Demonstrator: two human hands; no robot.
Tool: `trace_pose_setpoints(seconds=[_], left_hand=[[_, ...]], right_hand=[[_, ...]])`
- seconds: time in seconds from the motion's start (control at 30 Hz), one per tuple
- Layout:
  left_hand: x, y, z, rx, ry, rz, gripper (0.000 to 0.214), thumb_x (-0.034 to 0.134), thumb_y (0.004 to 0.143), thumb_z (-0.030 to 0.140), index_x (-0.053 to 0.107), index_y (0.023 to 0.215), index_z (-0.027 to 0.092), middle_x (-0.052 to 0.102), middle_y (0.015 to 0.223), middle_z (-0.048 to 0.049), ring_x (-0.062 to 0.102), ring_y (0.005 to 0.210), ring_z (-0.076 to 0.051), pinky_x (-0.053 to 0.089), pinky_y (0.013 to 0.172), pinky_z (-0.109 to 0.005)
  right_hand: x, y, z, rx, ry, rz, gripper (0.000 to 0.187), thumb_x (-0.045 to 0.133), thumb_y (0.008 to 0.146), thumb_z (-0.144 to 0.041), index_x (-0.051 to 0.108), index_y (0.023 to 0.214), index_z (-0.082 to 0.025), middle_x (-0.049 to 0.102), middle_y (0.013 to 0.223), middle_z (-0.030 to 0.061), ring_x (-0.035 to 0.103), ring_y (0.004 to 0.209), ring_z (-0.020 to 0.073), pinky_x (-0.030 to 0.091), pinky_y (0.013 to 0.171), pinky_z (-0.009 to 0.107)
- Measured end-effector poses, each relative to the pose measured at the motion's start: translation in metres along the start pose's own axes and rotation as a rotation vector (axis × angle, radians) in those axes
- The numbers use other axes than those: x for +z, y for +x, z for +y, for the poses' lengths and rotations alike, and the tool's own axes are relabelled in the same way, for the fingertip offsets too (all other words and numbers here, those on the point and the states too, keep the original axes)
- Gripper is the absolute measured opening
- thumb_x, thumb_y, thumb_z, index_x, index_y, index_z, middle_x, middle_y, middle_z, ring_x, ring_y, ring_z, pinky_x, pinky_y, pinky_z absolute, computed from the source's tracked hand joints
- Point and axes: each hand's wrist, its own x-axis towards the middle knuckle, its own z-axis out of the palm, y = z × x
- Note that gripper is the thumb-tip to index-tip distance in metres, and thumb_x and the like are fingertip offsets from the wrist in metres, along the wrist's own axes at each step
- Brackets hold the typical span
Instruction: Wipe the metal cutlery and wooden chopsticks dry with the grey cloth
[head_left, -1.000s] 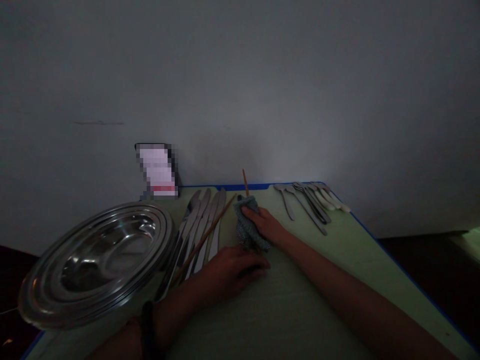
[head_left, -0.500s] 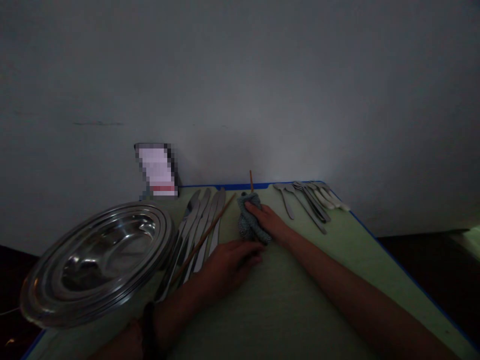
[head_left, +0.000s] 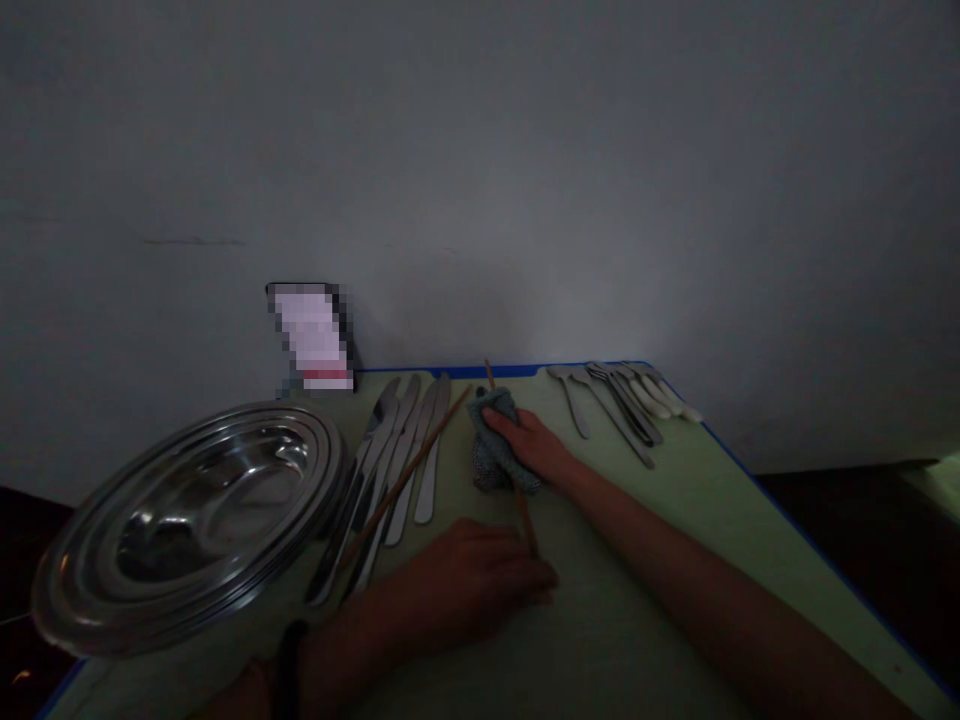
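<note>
My right hand (head_left: 534, 447) grips a bunched grey-blue cloth (head_left: 491, 455) wrapped round a thin wooden chopstick (head_left: 525, 520). The chopstick's far tip pokes out beyond the cloth; its near end runs back into my left hand (head_left: 484, 585), which pinches it low over the green table (head_left: 600, 620). A second wooden chopstick (head_left: 409, 470) lies slantwise across a row of table knives (head_left: 394, 460) just left of my hands.
A stack of round steel plates (head_left: 187, 515) overhangs the table's left edge. Several spoons (head_left: 622, 400) lie at the far right corner. A small blurred card (head_left: 311, 335) leans against the grey wall. The blue table edge (head_left: 787, 520) runs along the right.
My left hand has drawn back toward me with the chopstick's near end, so more of the stick shows between cloth and hand. The right hand and cloth stayed roughly in place.
</note>
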Motion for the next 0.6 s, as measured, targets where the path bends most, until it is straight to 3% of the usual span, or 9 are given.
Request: trace_pose_setpoints(seconds=[0.07,0.17,0.23,0.27,0.37,0.43,0.53,0.6], left_hand=[[0.001,0.000,-0.001,0.025,0.007,-0.024,0.019,0.044,0.090,0.025,0.060,0.101,0.020,0.068,0.086,-0.0021,0.063,0.079,-0.015,0.048,0.070,-0.026],[0.002,0.001,-0.009,-0.118,-0.028,0.222,0.022,0.041,0.092,0.026,0.060,0.101,0.018,0.068,0.089,-0.0046,0.063,0.080,-0.014,0.049,0.069,-0.024],[0.001,0.001,-0.011,-0.101,-0.017,0.258,0.023,0.041,0.092,0.028,0.059,0.101,0.018,0.067,0.091,-0.0048,0.062,0.081,-0.014,0.048,0.070,-0.025],[0.001,0.001,-0.009,-0.077,-0.010,0.246,0.023,0.040,0.092,0.028,0.059,0.101,0.019,0.067,0.088,-0.0036,0.062,0.078,-0.013,0.048,0.069,-0.024],[-0.001,0.000,-0.002,0.053,0.041,0.041,0.019,0.043,0.091,0.025,0.059,0.102,0.021,0.067,0.085,-0.0015,0.062,0.075,-0.013,0.047,0.067,-0.023],[-0.002,0.000,-0.001,0.034,0.039,0.073,0.019,0.042,0.092,0.025,0.059,0.100,0.021,0.067,0.083,-0.0015,0.062,0.075,-0.013,0.047,0.067,-0.024],[-0.003,0.001,-0.003,-0.095,-0.016,0.273,0.021,0.040,0.092,0.026,0.059,0.099,0.018,0.065,0.085,-0.0037,0.061,0.078,-0.013,0.048,0.069,-0.024],[-0.004,0.001,0.001,0.004,0.020,0.239,0.020,0.040,0.092,0.024,0.058,0.100,0.019,0.065,0.083,-0.0031,0.060,0.076,-0.013,0.047,0.066,-0.024]], right_hand=[[-0.001,0.002,0.001,-0.001,0.000,0.008,0.037,0.049,0.077,-0.053,0.056,0.067,-0.018,0.059,0.065,-0.0002,0.054,0.062,0.0130,0.041,0.062,0.025],[-0.002,0.004,0.003,0.000,0.020,0.028,0.039,0.048,0.077,-0.054,0.058,0.071,-0.017,0.061,0.068,0.0012,0.055,0.065,0.0138,0.041,0.063,0.025],[-0.002,0.004,0.003,0.007,0.006,0.018,0.039,0.048,0.076,-0.054,0.058,0.071,-0.017,0.061,0.068,0.0017,0.055,0.065,0.0138,0.042,0.063,0.025],[-0.002,0.004,0.002,0.014,-0.004,0.000,0.039,0.049,0.076,-0.054,0.058,0.070,-0.017,0.061,0.067,0.0017,0.055,0.064,0.0138,0.042,0.062,0.025],[-0.001,0.003,0.000,0.016,-0.012,-0.040,0.040,0.049,0.075,-0.054,0.058,0.066,-0.017,0.061,0.064,0.0017,0.056,0.062,0.0140,0.042,0.061,0.026],[-0.002,0.004,0.000,0.011,-0.012,-0.011,0.040,0.049,0.075,-0.055,0.058,0.067,-0.017,0.061,0.064,0.0016,0.056,0.062,0.0141,0.042,0.061,0.026],[-0.003,0.006,0.002,0.016,0.006,0.018,0.041,0.049,0.075,-0.056,0.059,0.068,-0.017,0.061,0.065,0.0018,0.056,0.063,0.0141,0.042,0.061,0.026],[-0.004,0.007,0.003,0.027,0.028,-0.009,0.041,0.050,0.075,-0.056,0.059,0.066,-0.017,0.061,0.064,0.0021,0.056,0.063,0.0141,0.042,0.061,0.025]])
